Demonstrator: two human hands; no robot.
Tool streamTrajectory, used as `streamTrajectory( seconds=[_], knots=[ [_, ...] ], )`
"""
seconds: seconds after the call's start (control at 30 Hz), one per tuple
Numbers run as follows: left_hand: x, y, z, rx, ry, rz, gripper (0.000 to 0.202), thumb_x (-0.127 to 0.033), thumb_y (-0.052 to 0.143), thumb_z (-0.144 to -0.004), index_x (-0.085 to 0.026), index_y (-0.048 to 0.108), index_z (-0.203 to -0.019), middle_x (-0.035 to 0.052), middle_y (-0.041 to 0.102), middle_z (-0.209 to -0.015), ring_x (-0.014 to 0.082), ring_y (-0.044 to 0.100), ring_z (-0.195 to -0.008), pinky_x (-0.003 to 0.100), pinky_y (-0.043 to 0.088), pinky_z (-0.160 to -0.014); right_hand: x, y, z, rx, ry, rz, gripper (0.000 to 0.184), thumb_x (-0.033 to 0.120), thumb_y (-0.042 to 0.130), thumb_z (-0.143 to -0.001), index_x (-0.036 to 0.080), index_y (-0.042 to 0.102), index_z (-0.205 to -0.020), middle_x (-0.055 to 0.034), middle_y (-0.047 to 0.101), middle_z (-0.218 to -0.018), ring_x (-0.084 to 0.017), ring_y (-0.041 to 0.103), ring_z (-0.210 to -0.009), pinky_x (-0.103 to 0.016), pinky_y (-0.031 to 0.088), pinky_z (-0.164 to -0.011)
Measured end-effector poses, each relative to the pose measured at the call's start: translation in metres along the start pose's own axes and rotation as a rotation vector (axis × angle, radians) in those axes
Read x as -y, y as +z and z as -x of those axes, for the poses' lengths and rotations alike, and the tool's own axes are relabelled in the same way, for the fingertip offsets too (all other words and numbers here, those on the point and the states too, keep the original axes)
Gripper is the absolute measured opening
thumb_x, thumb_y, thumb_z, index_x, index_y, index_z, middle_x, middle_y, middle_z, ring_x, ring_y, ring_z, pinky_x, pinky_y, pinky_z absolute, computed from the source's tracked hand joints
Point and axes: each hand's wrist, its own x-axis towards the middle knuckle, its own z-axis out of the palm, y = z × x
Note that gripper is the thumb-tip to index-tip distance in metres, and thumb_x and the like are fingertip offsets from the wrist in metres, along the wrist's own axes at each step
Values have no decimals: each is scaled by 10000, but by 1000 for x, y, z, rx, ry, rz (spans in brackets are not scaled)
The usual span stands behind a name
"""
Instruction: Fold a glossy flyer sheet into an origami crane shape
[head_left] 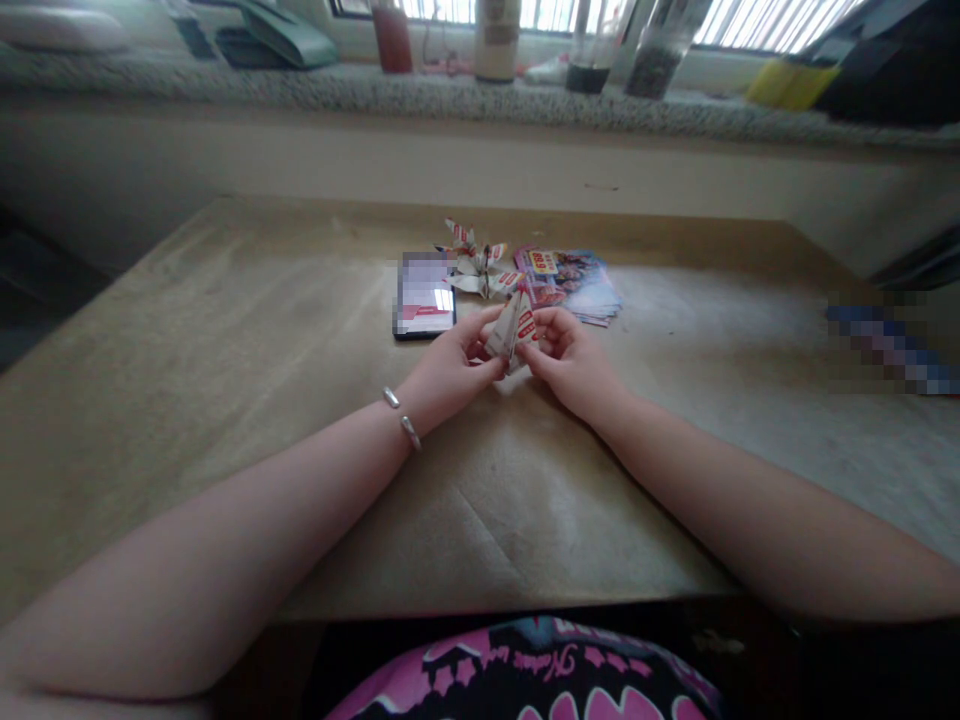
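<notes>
Between my two hands is a small piece of folded paper (511,335), pale with red print, shaped to a point at the top. My left hand (461,358) pinches its left side, thumb near the lower edge. On the other side, my right hand (568,358) grips it between thumb and fingers. Just beyond lie folded paper figures (484,270) with pointed petals, in similar printed paper. A phone (425,295) with a lit screen lies beyond my left hand. Past my right hand sits a fanned stack of colourful printed leaflets (574,285).
The table (375,530) has a light brown surface, its front edge close to my body. A stone windowsill (315,95) behind it bears bottles, jars and a yellow object (791,84). A blurred blue item (892,350) is at the right edge.
</notes>
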Motion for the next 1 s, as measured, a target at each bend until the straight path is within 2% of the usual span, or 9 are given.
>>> streamTrajectory(
  seconds=[0.1,0.17,0.27,0.4,0.6,0.77,0.87,1.0],
  knots=[
    [-3,2,2,0,-20,-24,560,-136,640,-785,-162,467,-1317,1,646,-849,76,579,-617,196,479,-580,0,0,-1,-20,6,-15,340,409,708,-768,265,484,-979,8,664,-865,-157,660,-811,-345,569,-797],
    [-4,2,2,-10,-22,20,554,-149,638,-800,-164,448,-1320,6,653,-854,82,593,-622,206,489,-596,-1,1,-1,20,7,-28,387,400,718,-756,272,462,-1016,1,670,-923,-163,665,-858,-351,562,-835],
    [-3,2,1,-10,-16,92,603,-177,680,-780,-172,425,-1327,26,677,-899,115,644,-711,232,509,-660,-2,2,0,91,11,-23,436,359,729,-742,271,442,-1058,-9,669,-984,-167,669,-896,-355,551,-868],
    [1,0,0,13,-2,96,686,-137,704,-729,-194,398,-1340,49,688,-1005,159,677,-892,256,522,-763,-2,3,1,88,22,3,415,338,720,-744,262,441,-1042,-8,672,-936,-172,674,-869,-350,559,-818],
    [6,0,1,-55,62,-100,607,-110,642,-756,-194,418,-1314,36,672,-992,136,670,-822,254,530,-730,1,4,0,79,68,41,380,312,725,-738,264,442,-988,21,668,-852,-148,666,-758,-344,563,-786],
    [8,0,1,-81,78,-215,627,-81,607,-763,-180,389,-1343,65,663,-1044,160,669,-883,304,539,-815,0,5,-2,61,95,42,339,271,705,-736,259,440,-947,29,672,-814,-142,657,-722,-312,549,-710],
    [8,0,0,-57,75,-153,618,-77,591,-770,-181,372,-1340,61,667,-1034,155,675,-884,286,536,-797,0,5,-1,56,103,22,351,265,712,-721,258,443,-946,28,672,-817,-132,638,-672,-295,529,-654],
    [9,0,-3,-6,67,-26,611,-101,632,-753,-186,371,-1300,55,674,-1016,159,682,-884,270,532,-771,3,4,-1,85,89,3,367,216,719,-691,250,458,-946,34,637,-816,-123,618,-684,-279,510,-660]
  ],
)
